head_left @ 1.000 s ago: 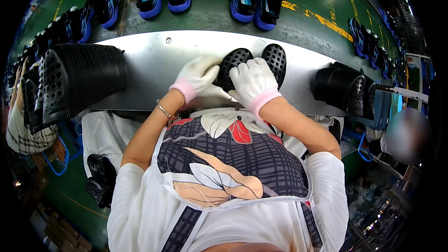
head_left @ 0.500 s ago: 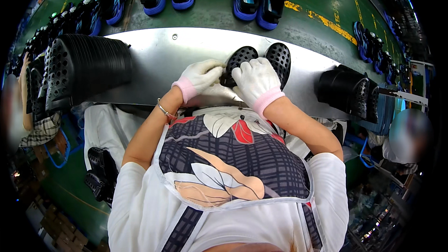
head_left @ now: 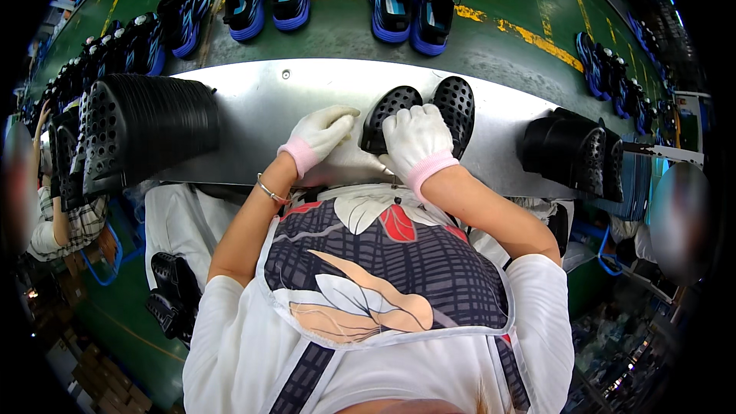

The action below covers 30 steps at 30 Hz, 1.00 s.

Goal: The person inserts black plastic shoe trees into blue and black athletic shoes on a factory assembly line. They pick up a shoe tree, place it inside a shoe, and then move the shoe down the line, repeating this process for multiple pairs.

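Observation:
Both of my hands wear white gloves with pink cuffs and are above the metal bench top (head_left: 307, 92). My right hand (head_left: 418, 136) is closed on the lower part of a black perforated shoe insole (head_left: 392, 106), whose rounded end shows past the fingers. A second black perforated insole (head_left: 456, 103) lies just right of it, partly behind that hand. My left hand (head_left: 323, 132) is a short way left of the held insole, apart from it, its fingers loosely stretched and nothing seen in them.
A thick stack of black insoles (head_left: 157, 123) is at the bench's left end, a smaller stack (head_left: 563, 146) at its right. Beyond the bench, black and blue shoes (head_left: 392, 8) stand in rows on a green surface. People sit at both sides, partly seen.
My left hand has come off the insole and moved slightly left. My right hand stays on the insole. The view has shifted a little.

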### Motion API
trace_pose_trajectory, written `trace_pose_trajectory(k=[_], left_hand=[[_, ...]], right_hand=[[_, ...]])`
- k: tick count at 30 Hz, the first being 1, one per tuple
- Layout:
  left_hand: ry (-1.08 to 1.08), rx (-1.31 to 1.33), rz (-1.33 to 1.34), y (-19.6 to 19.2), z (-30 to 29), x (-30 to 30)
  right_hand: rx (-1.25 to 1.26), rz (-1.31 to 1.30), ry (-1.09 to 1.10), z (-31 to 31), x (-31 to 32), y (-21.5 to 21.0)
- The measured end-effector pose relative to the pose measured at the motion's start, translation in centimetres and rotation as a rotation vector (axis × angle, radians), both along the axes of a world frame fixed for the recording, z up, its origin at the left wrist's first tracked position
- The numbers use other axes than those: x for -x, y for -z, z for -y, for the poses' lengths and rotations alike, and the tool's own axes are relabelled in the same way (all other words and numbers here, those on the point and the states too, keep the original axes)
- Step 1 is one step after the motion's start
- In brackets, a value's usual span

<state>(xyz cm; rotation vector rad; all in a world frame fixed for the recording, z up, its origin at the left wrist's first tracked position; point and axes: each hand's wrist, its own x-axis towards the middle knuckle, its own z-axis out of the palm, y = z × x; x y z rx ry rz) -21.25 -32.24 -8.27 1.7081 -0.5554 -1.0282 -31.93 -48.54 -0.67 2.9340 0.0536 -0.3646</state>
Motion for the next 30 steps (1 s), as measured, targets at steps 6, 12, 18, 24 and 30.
trace_pose_trajectory(k=[6,12,18,24,30], left_hand=[[0.003,0.028,-0.048,0.0,-0.3,-0.7],[-0.178,0.396,-0.673,-4.4,1.9,-2.1],[-0.208,0.623,-0.685,-7.6,3.3,-2.5],[-0.437,0.773,-0.464,-7.9,6.1,-3.9],[-0.631,0.7,-0.192,-7.5,8.9,-5.9]], right_hand=[[-0.065,-0.043,-0.004,0.3,0.3,-3.1],[-0.311,0.397,-0.203,0.4,0.5,-7.8],[-0.726,0.395,-0.134,1.7,-0.8,-7.9],[-0.922,0.232,0.271,2.2,-3.2,-7.7],[-0.794,0.313,0.35,3.5,-6.4,-6.5]])
